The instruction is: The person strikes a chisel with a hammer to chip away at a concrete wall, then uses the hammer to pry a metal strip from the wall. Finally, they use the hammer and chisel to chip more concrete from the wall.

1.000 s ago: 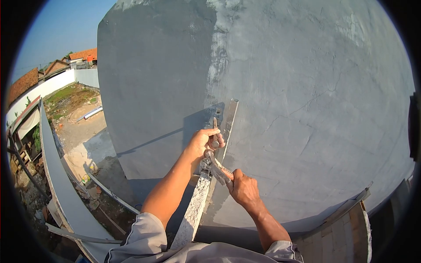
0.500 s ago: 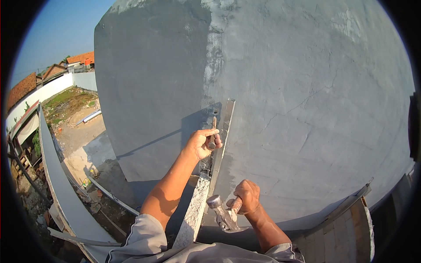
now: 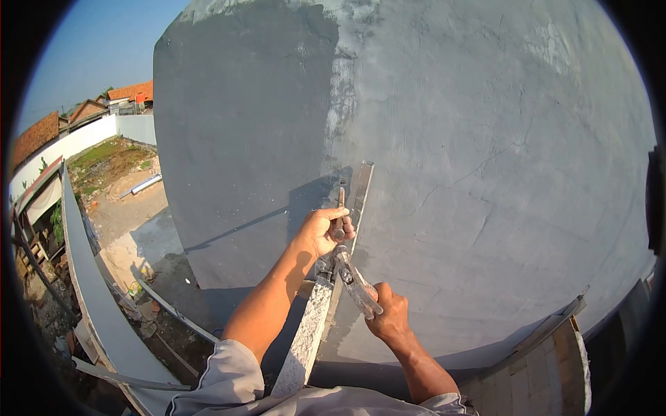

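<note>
My left hand (image 3: 326,231) is closed around a chisel (image 3: 340,220), a short metal rod whose tip points up at a small hole (image 3: 342,182) in the grey wall. My right hand (image 3: 388,312) grips a claw hammer (image 3: 356,284), its head just below the chisel's butt end. Whether the two touch, I cannot tell. Right beside the chisel, a narrow metal strip (image 3: 362,194) stands against the wall. Below my left hand, a rough, white-spattered beam (image 3: 305,340) runs down toward my body.
The grey plastered wall (image 3: 444,125) fills most of the view, with a darker patch on its left. A curved ledge (image 3: 104,277) drops away at left, above rubble-strewn ground far below. At lower right rises a block wall (image 3: 534,367) with a board along its top.
My right hand has brought the hammer up and left, from low beside the beam to just under the chisel. My left hand keeps the chisel in nearly the same place. White specks now show against the wall.
</note>
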`<move>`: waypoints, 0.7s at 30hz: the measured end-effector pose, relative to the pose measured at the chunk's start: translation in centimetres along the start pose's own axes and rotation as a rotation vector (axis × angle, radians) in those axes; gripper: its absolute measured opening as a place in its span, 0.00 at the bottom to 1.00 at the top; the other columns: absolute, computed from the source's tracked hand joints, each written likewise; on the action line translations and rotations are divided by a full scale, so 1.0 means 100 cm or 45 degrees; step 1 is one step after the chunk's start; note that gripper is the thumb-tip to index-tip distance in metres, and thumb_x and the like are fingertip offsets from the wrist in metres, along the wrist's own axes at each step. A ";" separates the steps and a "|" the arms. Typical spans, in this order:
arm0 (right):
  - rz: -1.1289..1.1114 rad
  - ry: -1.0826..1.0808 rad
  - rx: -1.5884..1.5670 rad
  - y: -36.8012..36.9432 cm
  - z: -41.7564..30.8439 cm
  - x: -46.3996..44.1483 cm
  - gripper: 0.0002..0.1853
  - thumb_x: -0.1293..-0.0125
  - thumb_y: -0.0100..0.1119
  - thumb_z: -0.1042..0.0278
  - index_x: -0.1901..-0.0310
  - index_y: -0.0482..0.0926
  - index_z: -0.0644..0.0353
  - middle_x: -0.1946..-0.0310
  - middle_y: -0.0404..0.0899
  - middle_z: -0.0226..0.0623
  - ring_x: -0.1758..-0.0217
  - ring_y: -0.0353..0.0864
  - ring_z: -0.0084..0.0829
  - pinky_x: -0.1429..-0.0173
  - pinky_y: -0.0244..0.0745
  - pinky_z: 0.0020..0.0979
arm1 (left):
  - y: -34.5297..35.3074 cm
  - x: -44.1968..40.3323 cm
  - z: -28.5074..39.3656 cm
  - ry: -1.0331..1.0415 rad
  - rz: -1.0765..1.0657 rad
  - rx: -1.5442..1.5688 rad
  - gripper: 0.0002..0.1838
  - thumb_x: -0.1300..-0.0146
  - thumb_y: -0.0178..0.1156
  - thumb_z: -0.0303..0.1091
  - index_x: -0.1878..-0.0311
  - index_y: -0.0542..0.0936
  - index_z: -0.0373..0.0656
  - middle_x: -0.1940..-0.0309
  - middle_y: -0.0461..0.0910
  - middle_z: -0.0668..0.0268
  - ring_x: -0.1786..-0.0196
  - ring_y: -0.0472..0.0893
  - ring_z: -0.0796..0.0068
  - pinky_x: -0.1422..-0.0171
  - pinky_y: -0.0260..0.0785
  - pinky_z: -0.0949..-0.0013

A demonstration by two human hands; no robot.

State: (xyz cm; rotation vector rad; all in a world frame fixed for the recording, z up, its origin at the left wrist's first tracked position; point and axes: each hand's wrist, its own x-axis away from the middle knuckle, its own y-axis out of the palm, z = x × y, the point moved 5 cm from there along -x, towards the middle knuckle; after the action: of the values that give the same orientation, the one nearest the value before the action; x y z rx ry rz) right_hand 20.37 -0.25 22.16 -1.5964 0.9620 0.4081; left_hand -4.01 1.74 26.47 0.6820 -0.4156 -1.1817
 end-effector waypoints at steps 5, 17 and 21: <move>0.193 -0.296 -0.160 -0.026 -0.025 0.007 0.17 0.38 0.73 0.61 0.61 0.74 0.60 0.76 0.76 0.39 0.76 0.80 0.45 0.73 0.73 0.41 | -0.002 -0.002 -0.013 0.001 -0.001 -0.001 0.14 0.26 0.59 0.34 0.47 0.79 0.32 0.69 0.82 0.62 0.70 0.83 0.71 0.59 0.84 0.63; 0.259 -0.482 -0.250 -0.012 -0.023 -0.002 0.16 0.37 0.70 0.62 0.63 0.72 0.60 0.74 0.79 0.42 0.74 0.81 0.49 0.73 0.73 0.45 | -0.006 -0.009 -0.008 -0.016 -0.026 0.045 0.13 0.25 0.58 0.33 0.48 0.78 0.30 0.69 0.81 0.63 0.70 0.84 0.72 0.58 0.84 0.62; -0.019 -0.106 0.004 -0.002 0.011 -0.014 0.13 0.34 0.68 0.63 0.62 0.73 0.60 0.75 0.80 0.44 0.74 0.83 0.49 0.72 0.74 0.45 | 0.002 -0.009 -0.010 0.005 0.000 0.002 0.13 0.25 0.58 0.32 0.48 0.78 0.30 0.69 0.81 0.63 0.69 0.84 0.72 0.61 0.86 0.61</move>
State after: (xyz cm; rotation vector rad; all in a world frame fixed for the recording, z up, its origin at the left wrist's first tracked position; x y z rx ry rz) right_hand 19.93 1.30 23.00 -1.5707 0.8867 0.4595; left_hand -3.55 2.90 25.88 0.6854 -0.4131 -1.1803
